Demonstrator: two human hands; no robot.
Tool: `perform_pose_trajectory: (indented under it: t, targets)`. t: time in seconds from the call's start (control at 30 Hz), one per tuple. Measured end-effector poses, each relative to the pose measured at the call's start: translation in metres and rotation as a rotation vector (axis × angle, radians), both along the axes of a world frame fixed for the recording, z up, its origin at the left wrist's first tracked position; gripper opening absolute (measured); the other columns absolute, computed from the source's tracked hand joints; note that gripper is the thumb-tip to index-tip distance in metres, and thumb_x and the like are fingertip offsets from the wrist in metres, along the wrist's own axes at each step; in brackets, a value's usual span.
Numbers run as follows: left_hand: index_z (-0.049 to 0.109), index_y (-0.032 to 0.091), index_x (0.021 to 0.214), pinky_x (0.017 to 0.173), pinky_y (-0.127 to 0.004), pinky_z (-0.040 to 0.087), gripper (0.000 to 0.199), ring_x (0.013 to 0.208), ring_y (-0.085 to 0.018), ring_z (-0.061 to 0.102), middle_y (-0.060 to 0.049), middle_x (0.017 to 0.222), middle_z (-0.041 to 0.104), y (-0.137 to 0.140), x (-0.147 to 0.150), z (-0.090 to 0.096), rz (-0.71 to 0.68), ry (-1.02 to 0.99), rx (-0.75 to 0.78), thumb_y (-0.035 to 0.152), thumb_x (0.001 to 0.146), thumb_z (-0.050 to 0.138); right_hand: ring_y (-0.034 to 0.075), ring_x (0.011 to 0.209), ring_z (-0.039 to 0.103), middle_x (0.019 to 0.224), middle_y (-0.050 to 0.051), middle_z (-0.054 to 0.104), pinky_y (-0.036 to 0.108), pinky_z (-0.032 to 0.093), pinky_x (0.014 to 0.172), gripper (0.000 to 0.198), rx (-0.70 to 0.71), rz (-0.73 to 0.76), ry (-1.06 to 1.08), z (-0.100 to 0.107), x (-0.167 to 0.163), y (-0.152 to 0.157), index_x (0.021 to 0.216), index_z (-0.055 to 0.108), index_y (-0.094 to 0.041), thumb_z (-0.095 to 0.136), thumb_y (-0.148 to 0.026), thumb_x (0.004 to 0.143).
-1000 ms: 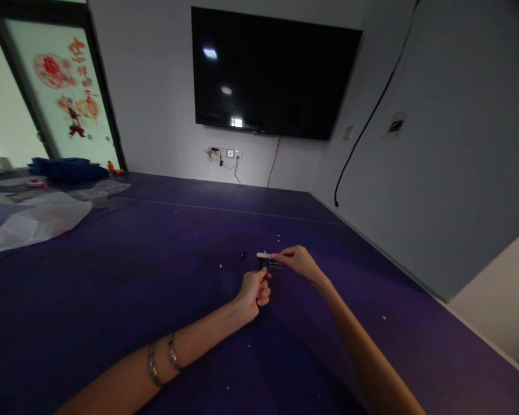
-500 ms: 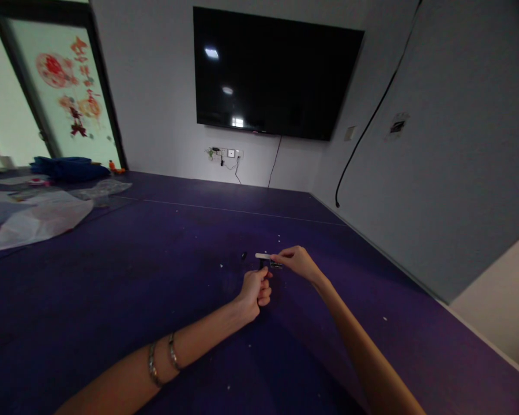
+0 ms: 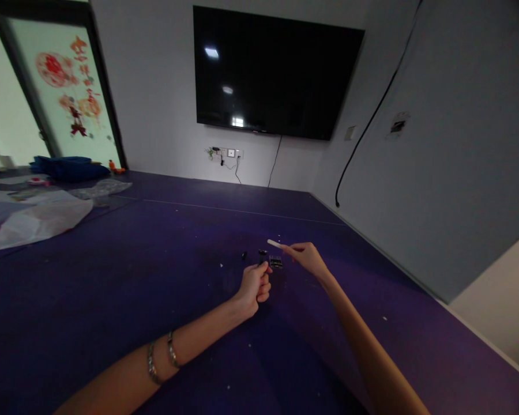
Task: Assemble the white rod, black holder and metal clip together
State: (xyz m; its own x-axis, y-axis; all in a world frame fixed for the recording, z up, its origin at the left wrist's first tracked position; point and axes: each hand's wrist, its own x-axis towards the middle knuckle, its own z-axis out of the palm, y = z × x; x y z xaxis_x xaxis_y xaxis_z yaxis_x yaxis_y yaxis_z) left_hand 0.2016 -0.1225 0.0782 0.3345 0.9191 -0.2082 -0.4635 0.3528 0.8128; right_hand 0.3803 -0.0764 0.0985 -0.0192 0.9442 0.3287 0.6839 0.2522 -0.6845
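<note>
My left hand point(image 3: 256, 286) is closed on a small dark T-shaped tool point(image 3: 263, 252), its crosswise head standing above the thumb. The fingers hide its lower part. My right hand point(image 3: 306, 256) pinches a short white flat stick point(image 3: 274, 244) between thumb and fingertips. The stick points left, above and slightly right of the tool's head, and appears apart from it. Between the hands lies a small dark slotted piece point(image 3: 275, 262) with light lines. A small black object point(image 3: 244, 255) lies left of the tool; its kind is too small to make out.
The hands are over a dark purple surface point(image 3: 155, 288) dotted with small white scraps. White sheets and clear plastic point(image 3: 56, 216) lie at the left, with a blue cloth-like bundle point(image 3: 69, 168) behind. A black cable point(image 3: 372, 121) hangs along the right wall below a television point(image 3: 277, 75).
My right hand has moved up and to the right, carrying the white stick off the tool's head. The slotted piece now shows more fully. My left hand has barely moved.
</note>
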Motion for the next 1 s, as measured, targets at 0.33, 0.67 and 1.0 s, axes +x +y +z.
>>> perform_pose_trajectory:
  t: [0.33,0.67,1.0]
  targets:
    - [0.048,0.016,0.070,0.030,-0.014,0.006,0.025,0.028,-0.001,0.015,0.012,0.041,0.023,0.009,-0.020,0.035,-0.045,-0.069,0.236,0.037,0.077,0.059,0.009,0.047,0.047,0.062,0.002,0.061,0.022,0.038,0.047,0.048,-0.057,0.108,0.175,0.004,0.005,0.005,0.102,0.064,-0.011,0.055,-0.048,0.072]
    - [0.049,0.016,0.070,0.030,-0.014,0.007,0.020,0.029,-0.001,0.015,0.011,0.042,0.022,0.008,-0.026,0.048,-0.072,-0.080,0.272,0.033,0.080,0.055,0.021,0.070,0.065,0.071,0.011,0.070,0.025,0.040,0.058,0.038,-0.068,-0.191,-0.354,-0.005,-0.031,-0.010,0.072,0.068,-0.017,0.039,-0.039,0.085]
    - [0.049,0.016,0.070,0.028,-0.014,0.008,0.020,0.029,-0.001,0.014,0.011,0.042,0.023,0.007,-0.025,0.047,-0.112,-0.076,0.281,0.033,0.080,0.055,0.028,0.090,0.065,0.098,0.016,0.068,0.031,0.046,0.069,0.034,-0.298,-0.176,-0.630,-0.034,-0.064,-0.006,0.093,0.067,-0.015,0.041,-0.033,0.081]
